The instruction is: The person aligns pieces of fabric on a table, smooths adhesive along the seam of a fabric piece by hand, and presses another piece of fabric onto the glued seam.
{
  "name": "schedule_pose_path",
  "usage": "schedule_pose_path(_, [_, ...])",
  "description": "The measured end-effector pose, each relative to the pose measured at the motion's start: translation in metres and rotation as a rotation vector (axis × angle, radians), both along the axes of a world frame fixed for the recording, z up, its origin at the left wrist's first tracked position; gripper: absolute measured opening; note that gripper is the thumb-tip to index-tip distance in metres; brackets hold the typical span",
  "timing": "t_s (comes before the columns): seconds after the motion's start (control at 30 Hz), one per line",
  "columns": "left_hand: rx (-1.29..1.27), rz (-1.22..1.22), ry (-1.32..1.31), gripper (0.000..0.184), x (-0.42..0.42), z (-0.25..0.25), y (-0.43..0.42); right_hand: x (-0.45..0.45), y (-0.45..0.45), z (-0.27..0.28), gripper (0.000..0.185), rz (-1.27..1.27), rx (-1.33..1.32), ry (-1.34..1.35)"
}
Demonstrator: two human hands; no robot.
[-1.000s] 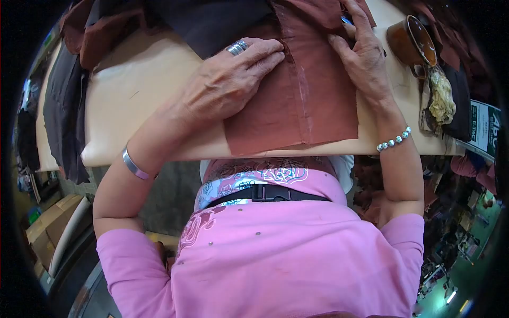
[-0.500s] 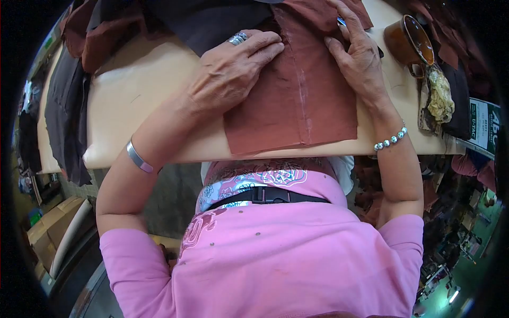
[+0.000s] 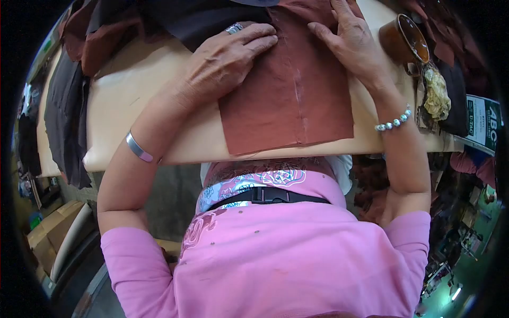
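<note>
A reddish-brown leather piece [image 3: 286, 114] with a pale-streaked seam line down its middle lies over the table edge side nearest me. My left hand [image 3: 228, 55], wearing a silver ring, rests with fingers stretched over the leather, the tips beside the seam. On the other side, my right hand [image 3: 358, 45] touches the same piece; its thumb is spread from the fingers, whose tips reach the top of the view. Nothing shows in either hand, though the right palm is hidden. Dark leather [image 3: 207, 21] lies under and beyond my left hand.
A brown glazed cup [image 3: 395, 40] stands on the tan tabletop [image 3: 132, 111] at right, with a crumpled yellowish wad [image 3: 437, 95] beside it. Dark leather strips [image 3: 66, 111] hang over the left edge. A printed ABC can or box [image 3: 483, 124] sits far right.
My right hand has shifted up and left, its thumb opening away from the fingers; a blue, shiny bit seen at its fingers no longer shows. My left hand and the leather moved slightly left.
</note>
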State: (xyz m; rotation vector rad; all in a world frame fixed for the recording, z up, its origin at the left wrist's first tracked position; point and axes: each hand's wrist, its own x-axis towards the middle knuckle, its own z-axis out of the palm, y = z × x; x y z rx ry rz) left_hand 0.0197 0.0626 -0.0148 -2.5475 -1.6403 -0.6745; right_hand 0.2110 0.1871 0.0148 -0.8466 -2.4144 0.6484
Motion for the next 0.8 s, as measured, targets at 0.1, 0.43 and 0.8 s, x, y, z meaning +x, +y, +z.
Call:
schedule_pose_path(0.1, [0.015,0.003,0.005,0.038,0.001,-0.002,-0.001,-0.005,0.002,-0.006,0.062,0.007,0.085,0.103])
schedule_pose_path(0.43, [0.003,-0.084,0.089,0.04,0.001,0.008,-0.001,-0.006,-0.001,-0.011,0.057,0.033,0.086,0.152])
schedule_pose_path(0.8, [-0.012,0.022,0.16,0.044,-0.003,0.005,0.008,-0.005,-0.003,-0.01,0.057,0.02,0.115,0.117])
